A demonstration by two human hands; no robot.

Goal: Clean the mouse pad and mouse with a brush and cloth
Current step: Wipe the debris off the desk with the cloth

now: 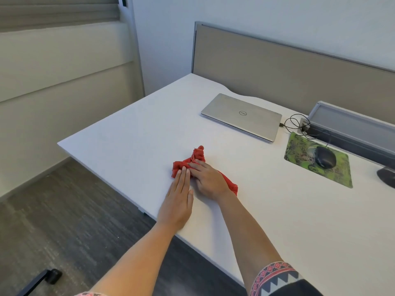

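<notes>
Near the front left edge of the white desk, item one: a red cloth, coarse weave, crumpled and bunched rather than folded. The right hand lay palm-down over its middle, fingers nearly straight and pressing the fabric to the desk; no pinch or clench showed. The left hand lay flat on the desk just beside it, fingers straight and together, their tips touching the cloth's left edge; it held nothing.

The cloth's long axis ran diagonally, from a ragged corner at the near right of the right wrist towards the far left. A bunched peak stood out beyond the right hand's fingertips, pointing away from the person. The middle of the cloth was hidden under the right hand.

Item two: a green patterned mouse pad, rectangular, flat on the desk well apart to the right. On it sat a dark mouse, long axis pointing away from the person, towards the back of the desk.

Surroundings: a closed silver laptop lay beyond the cloth, to the left of the pad's far corner. A looped black cable lay between the laptop and a grey box behind the pad. A beige partition panel backed the desk. A dark rounded base was cut off at the right edge. A patterned sleeve covered the right upper arm.
</notes>
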